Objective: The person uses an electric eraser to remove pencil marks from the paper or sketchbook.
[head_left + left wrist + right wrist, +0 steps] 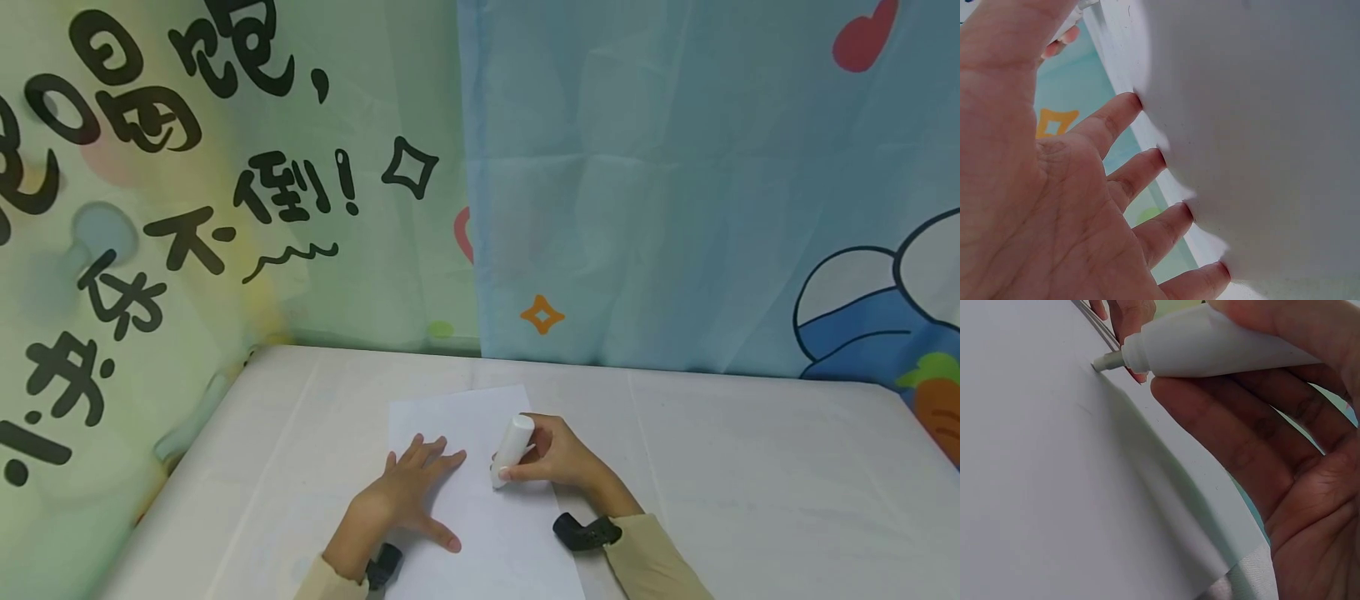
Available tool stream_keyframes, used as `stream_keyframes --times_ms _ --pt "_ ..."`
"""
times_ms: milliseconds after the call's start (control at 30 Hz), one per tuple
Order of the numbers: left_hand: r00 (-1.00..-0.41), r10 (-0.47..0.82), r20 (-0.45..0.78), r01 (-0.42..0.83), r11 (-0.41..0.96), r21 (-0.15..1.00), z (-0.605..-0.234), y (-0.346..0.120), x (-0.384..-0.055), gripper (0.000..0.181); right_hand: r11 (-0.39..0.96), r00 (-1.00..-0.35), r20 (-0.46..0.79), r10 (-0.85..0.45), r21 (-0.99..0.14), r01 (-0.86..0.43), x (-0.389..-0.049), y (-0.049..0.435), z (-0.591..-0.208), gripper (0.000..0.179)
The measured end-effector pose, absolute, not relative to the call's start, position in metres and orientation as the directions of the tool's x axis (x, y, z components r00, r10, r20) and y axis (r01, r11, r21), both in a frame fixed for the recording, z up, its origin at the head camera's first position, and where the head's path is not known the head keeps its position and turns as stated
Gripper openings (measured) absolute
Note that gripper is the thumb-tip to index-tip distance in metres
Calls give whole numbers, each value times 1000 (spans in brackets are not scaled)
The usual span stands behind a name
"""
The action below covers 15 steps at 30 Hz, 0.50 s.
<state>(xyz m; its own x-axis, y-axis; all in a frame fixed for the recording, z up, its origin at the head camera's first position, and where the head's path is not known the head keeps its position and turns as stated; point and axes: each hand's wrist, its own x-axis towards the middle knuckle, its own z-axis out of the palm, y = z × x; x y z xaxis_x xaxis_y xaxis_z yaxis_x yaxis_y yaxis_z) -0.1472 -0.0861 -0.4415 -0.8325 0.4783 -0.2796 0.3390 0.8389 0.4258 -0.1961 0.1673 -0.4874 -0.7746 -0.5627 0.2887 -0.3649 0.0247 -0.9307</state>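
Note:
A white sheet of paper (495, 542) lies on the table. My left hand (408, 496) rests on its left part, fingers spread; in the left wrist view the fingertips (1154, 159) touch the paper. My right hand (566, 458) holds a thick white pen-shaped tool, seemingly an electric eraser (514, 446), between thumb and fingers, tilted over the sheet's right side. In the right wrist view, the eraser's narrow tip (1107, 361), with a grey collar and a pale end, meets the paper. A short faint line (1085, 408) shows near it.
The table (750, 475) has a white cloth with faint creases. Behind it hangs a blue curtain (637, 183), and on the left a green one (375, 275) with black lettering. Black wrist cameras (587, 532) sit on both wrists, close to the sheet.

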Motion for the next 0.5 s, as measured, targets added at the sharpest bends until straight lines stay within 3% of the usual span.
stream_keyframes --times_ms 500 --pt "-832 473 -291 330 843 425 -442 -85 -148 107 16 -785 295 -545 -933 -361 -195 167 -485 39"
